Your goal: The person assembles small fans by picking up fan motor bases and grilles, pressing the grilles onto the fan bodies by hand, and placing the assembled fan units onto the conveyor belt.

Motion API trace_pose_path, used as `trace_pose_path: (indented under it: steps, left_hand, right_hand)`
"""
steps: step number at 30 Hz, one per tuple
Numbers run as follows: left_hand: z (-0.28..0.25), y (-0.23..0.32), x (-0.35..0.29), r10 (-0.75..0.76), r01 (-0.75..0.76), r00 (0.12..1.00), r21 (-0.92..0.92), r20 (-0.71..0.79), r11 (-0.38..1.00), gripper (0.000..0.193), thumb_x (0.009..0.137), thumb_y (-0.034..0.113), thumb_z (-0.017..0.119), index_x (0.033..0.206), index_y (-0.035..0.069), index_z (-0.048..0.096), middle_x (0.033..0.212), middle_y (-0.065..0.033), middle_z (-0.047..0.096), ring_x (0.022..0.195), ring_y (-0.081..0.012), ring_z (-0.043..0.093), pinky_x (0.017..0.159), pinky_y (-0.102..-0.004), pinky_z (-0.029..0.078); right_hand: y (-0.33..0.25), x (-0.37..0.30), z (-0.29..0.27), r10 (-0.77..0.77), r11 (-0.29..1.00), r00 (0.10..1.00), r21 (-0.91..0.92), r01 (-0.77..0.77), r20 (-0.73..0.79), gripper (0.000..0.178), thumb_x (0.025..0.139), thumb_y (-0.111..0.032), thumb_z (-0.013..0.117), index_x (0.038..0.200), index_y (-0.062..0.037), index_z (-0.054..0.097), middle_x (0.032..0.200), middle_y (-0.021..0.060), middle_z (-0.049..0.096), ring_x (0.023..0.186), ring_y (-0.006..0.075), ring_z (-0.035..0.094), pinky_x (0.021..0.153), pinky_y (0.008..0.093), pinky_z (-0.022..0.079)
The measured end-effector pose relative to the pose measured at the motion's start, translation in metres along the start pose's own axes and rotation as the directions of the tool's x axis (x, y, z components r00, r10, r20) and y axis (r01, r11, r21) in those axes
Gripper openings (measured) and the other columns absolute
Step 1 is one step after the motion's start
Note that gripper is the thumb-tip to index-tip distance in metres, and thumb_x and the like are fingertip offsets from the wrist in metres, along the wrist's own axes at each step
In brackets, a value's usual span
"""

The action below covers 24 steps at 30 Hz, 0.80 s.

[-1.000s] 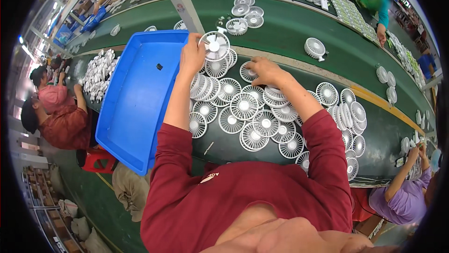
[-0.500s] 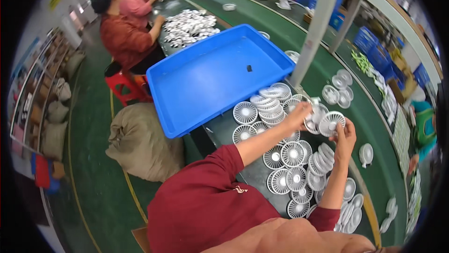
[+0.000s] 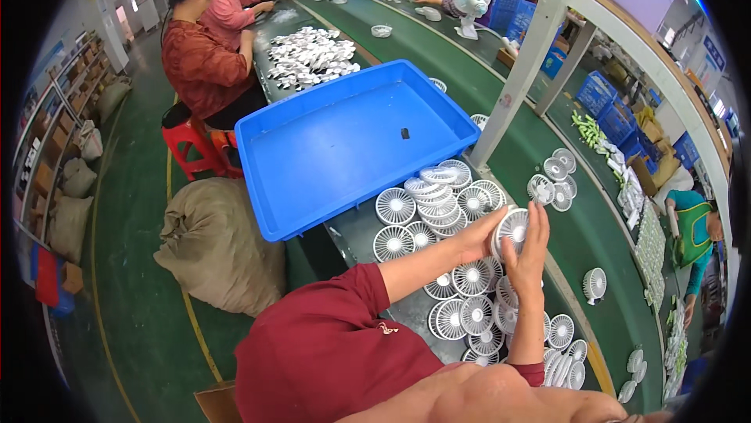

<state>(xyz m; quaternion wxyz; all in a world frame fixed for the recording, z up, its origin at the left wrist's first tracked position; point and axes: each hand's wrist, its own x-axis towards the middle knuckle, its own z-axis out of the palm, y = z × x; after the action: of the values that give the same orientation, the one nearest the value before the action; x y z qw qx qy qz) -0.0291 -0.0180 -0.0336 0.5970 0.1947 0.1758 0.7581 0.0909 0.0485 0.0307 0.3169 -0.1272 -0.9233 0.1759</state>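
Between my two hands is a round white fan head with a slatted grille, tilted up off the table. My left hand grips its left edge. Fingers of my right hand wrap its right side, with the thumb across the lower front. Whether it is one part or two pressed together, I cannot tell. Beneath and around my forearms lie many round white fan grilles, some overlapping. A leaning stack of grilles sits just left of my hands, by the blue tray.
A small black piece lies in the tray. Right of the post runs a green conveyor belt carrying fan heads. White parts are heaped beyond the tray. Two people sit far left; a sack stands on the floor.
The separate parts, one in each hand, have come together into one fan head between both hands. My hands moved slightly down and left, and the view shifted a little.
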Motion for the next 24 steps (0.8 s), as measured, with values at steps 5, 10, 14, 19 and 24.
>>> trace_pose_path:
  steps: [5, 10, 14, 19, 24]
  left_hand:
    - [0.003, -0.002, -0.002, -0.151, 0.153, 0.988, -0.159, 0.025, 0.975, 0.047, 0.099, 0.047, 0.039, 0.127, 0.011, 0.053, 0.125, -0.0057, 0.058, 0.114, -0.0206, 0.056, 0.097, -0.0417, 0.045]
    - [-0.003, 0.000, -0.002, -0.015, 0.010, 0.999, -0.100, -0.046, 0.995, 0.037, 0.099, 0.034, 0.047, 0.125, 0.008, 0.051, 0.115, -0.0078, 0.060, 0.107, -0.0200, 0.059, 0.091, -0.0389, 0.050]
    - [0.027, 0.004, -0.015, 0.071, -0.063, 0.995, 0.110, -0.068, 0.992, 0.040, 0.101, 0.028, 0.044, 0.135, 0.008, 0.040, 0.120, -0.0067, 0.056, 0.108, -0.0180, 0.058, 0.090, -0.0365, 0.050]
    - [0.046, -0.014, -0.024, 0.397, -0.388, 0.909, 0.598, 0.124, 0.701, 0.059, 0.098, 0.015, 0.045, 0.149, 0.007, 0.017, 0.139, -0.0107, 0.040, 0.128, -0.0148, 0.038, 0.106, -0.0299, 0.030]
    - [0.039, -0.015, -0.027, 0.520, -0.473, 0.786, 0.866, 0.334, 0.158, 0.066, 0.094, 0.019, 0.050, 0.148, 0.002, 0.017, 0.151, -0.0198, 0.022, 0.138, -0.0334, 0.025, 0.113, -0.0406, 0.018]
  right_hand:
    - [0.005, -0.008, -0.001, -0.049, 0.999, 0.999, -0.013, 0.049, 0.018, 0.078, 0.078, -0.035, 0.067, 0.141, -0.0009, 0.034, 0.146, 0.0230, 0.030, 0.129, 0.0418, 0.034, 0.106, 0.0482, 0.031]
    - [0.016, -0.014, -0.002, -0.108, 0.994, 0.991, 0.011, 0.108, 0.082, 0.100, 0.075, -0.068, 0.058, 0.141, 0.0021, 0.031, 0.143, 0.0263, 0.033, 0.129, 0.0431, 0.037, 0.107, 0.0487, 0.031]
    - [0.020, -0.022, 0.003, -0.005, 0.988, 0.998, 0.156, -0.006, 0.070, 0.090, 0.083, -0.054, 0.059, 0.144, 0.0029, 0.026, 0.143, 0.0272, 0.034, 0.131, 0.0423, 0.037, 0.107, 0.0448, 0.032]
    - [0.037, -0.035, 0.017, 0.292, 0.800, 0.947, 0.509, -0.319, 0.135, 0.060, 0.095, -0.034, 0.042, 0.141, 0.0035, 0.033, 0.128, 0.0205, 0.053, 0.116, 0.0289, 0.053, 0.095, 0.0344, 0.042]
    - [0.047, -0.035, 0.021, 0.344, 0.526, 0.893, 0.729, -0.438, 0.289, 0.061, 0.097, -0.044, 0.039, 0.138, 0.0012, 0.039, 0.128, 0.0145, 0.052, 0.114, 0.0227, 0.052, 0.095, 0.0328, 0.041]
